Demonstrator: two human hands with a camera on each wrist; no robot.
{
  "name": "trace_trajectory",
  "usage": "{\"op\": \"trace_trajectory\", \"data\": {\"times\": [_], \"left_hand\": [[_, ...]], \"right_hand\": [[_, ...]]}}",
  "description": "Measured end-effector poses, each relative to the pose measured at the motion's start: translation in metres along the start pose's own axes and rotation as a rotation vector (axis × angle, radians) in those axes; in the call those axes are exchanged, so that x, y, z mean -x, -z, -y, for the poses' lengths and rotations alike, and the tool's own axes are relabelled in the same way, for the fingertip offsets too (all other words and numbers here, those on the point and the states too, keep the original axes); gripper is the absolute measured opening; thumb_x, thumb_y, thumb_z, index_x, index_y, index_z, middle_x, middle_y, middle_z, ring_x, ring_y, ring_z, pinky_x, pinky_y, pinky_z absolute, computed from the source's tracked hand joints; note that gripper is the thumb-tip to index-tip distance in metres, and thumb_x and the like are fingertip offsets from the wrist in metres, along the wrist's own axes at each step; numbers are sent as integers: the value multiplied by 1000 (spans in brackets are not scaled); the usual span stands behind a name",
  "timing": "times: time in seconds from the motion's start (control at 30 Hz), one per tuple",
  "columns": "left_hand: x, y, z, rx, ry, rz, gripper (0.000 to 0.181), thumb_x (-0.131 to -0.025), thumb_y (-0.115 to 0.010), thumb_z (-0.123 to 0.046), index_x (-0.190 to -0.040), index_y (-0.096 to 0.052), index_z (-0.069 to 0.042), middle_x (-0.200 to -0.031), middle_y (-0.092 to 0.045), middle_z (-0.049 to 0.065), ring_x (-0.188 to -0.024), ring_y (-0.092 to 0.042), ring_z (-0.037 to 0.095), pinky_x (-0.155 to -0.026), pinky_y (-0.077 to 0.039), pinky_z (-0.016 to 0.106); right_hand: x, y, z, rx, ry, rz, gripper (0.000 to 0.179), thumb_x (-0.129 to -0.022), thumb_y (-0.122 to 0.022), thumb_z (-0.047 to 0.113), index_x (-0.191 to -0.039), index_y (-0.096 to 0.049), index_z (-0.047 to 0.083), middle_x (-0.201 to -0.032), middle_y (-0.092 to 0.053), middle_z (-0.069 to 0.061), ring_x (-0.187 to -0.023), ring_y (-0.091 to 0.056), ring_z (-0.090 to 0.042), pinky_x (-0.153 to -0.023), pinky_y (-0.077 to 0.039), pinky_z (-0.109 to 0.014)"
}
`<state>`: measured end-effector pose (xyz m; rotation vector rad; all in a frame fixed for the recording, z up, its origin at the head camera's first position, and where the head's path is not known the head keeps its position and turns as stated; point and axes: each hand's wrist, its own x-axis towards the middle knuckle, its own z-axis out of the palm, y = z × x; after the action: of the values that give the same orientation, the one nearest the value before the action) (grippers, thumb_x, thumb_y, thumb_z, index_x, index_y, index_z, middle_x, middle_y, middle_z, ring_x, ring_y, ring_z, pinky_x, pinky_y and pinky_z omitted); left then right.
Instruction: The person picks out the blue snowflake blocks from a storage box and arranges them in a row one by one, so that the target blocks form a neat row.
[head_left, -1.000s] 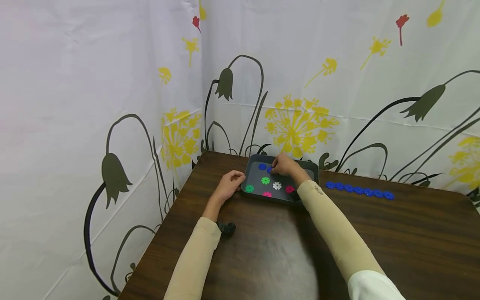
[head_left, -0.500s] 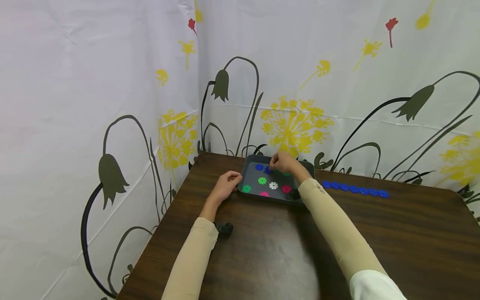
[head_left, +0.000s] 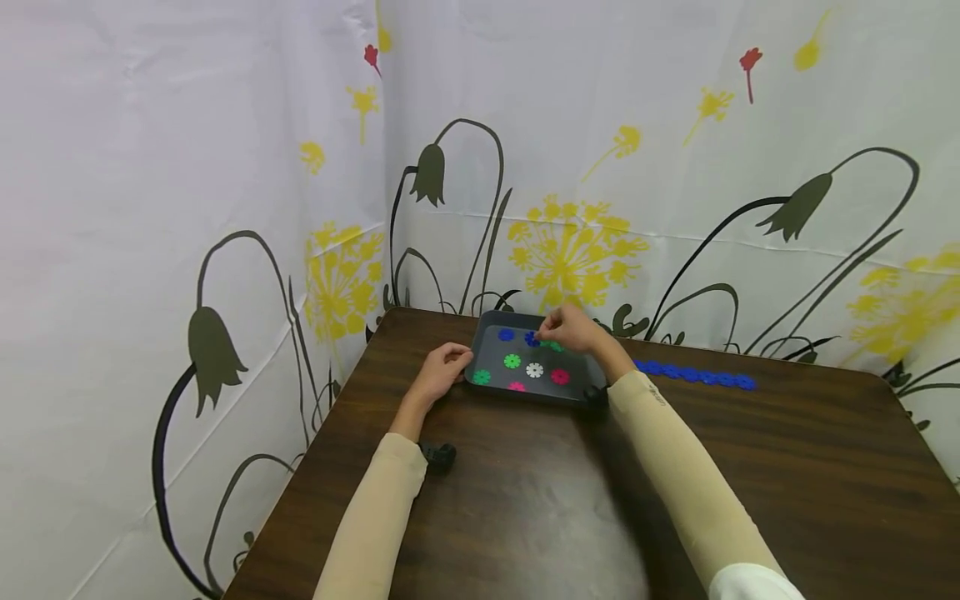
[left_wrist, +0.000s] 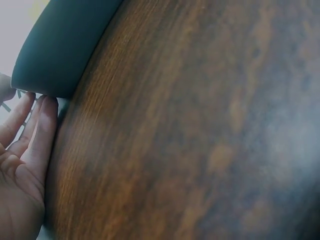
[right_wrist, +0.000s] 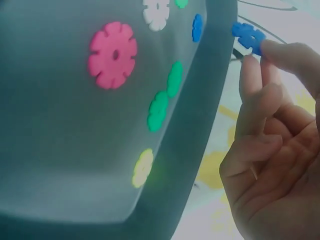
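Note:
A dark grey tray (head_left: 498,353) stands at the back of the table and holds several flower-shaped notched discs. My right hand (head_left: 576,332) is over its back part, pinching a blue notched disc (right_wrist: 248,36) between thumb and fingertips. Another blue disc (head_left: 506,334) lies in the tray to the left of that hand. Pink (right_wrist: 113,56), white (head_left: 534,370), green (head_left: 512,361) and yellow (right_wrist: 143,168) discs lie there too. At the tray's left front corner is my left hand (head_left: 437,373), its fairly straight fingers (left_wrist: 46,117) touching the tray.
Right of the tray, several blue discs (head_left: 690,374) form a straight row on the brown table (head_left: 525,483). A white curtain (head_left: 660,75) with printed flowers hangs close behind the table and along its left side. Black wrist devices (head_left: 438,457) sit under both forearms.
The head view has turned slightly right. Relative to the tray, my right hand has moved a little right with the pinched blue disc, uncovering green discs. My left hand stays at the tray's corner.

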<state>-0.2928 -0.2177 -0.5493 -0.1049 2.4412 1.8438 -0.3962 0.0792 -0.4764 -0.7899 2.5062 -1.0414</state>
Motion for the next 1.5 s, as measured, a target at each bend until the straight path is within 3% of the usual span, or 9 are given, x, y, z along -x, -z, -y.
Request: {"op": "trace_trajectory", "data": {"times": [0.2,0.3,0.37,0.53,0.73,0.9,1.07,1.2,1.5], "left_hand": [[1,-3,4,9,5,-3,36,-113,-60,-29,-139,-63,-4,-139,-64,19,-126,-62,32,-104,-58,44],[0,-3,4,11,5,7,37,-113,-60,-29,-139,-62,-3,-140,-63,18,-126,-62,31,-104,-58,44],[-1,-2,3,16,7,17,37,-113,-59,-30,-139,-62,-3,-141,-63,18,-128,-62,32,-107,-58,46],[0,4,2,20,15,31,40,-114,-59,-31,-141,-61,-3,-144,-60,19,-133,-60,34,-112,-55,51],[0,4,4,-28,23,26,41,-114,-58,-34,-143,-60,-5,-142,-61,17,-128,-61,31,-108,-57,45],[-1,2,4,-25,25,5,40,-113,-59,-34,-142,-62,-7,-138,-64,15,-122,-62,27,-104,-58,44],[-2,1,5,-25,30,3,39,-113,-59,-34,-141,-63,-7,-137,-65,15,-120,-62,25,-103,-59,41],[-2,1,6,-24,34,-1,38,-113,-60,-34,-140,-63,-7,-139,-65,16,-122,-62,27,-103,-59,43],[-2,1,3,-30,26,10,39,-113,-59,-35,-140,-63,-7,-138,-64,16,-122,-62,28,-104,-58,44]], "right_hand": [[27,5,-17,-23,-4,-40,29,-107,-69,25,-103,-80,-1,-99,-74,-18,-73,-47,-16,-69,-42,-32],[42,11,-26,-58,-7,-82,26,-107,-70,27,-104,-80,3,-102,-75,-16,-76,-53,-18,-71,-47,-34],[53,15,-30,-88,-20,-106,26,-107,-70,28,-107,-79,4,-111,-75,-21,-80,-58,-21,-73,-52,-35],[74,23,-35,-131,-27,-177,23,-107,-71,26,-110,-75,4,-109,-73,-27,-87,-63,-32,-74,-54,-34],[98,31,-49,-162,-25,-241,25,-107,-71,25,-112,-75,1,-104,-74,-20,-92,-65,-42,-74,-57,-38],[116,44,-55,-164,-49,-272,29,-108,-69,27,-116,-74,0,-116,-74,-24,-96,-70,-34,-79,-60,-34],[134,58,-64,-135,-81,-333,28,-108,-70,29,-114,-74,2,-111,-74,-21,-88,-66,-24,-73,-54,-29],[150,70,-75,-103,-107,-388,30,-108,-69,27,-115,-73,-2,-103,-73,-10,-85,-62,-14,-72,-51,-27],[189,95,-106,-45,-201,-453,37,-109,-67,33,-119,-72,-2,-101,-72,5,-91,-64,-17,-74,-53,-23]]}}
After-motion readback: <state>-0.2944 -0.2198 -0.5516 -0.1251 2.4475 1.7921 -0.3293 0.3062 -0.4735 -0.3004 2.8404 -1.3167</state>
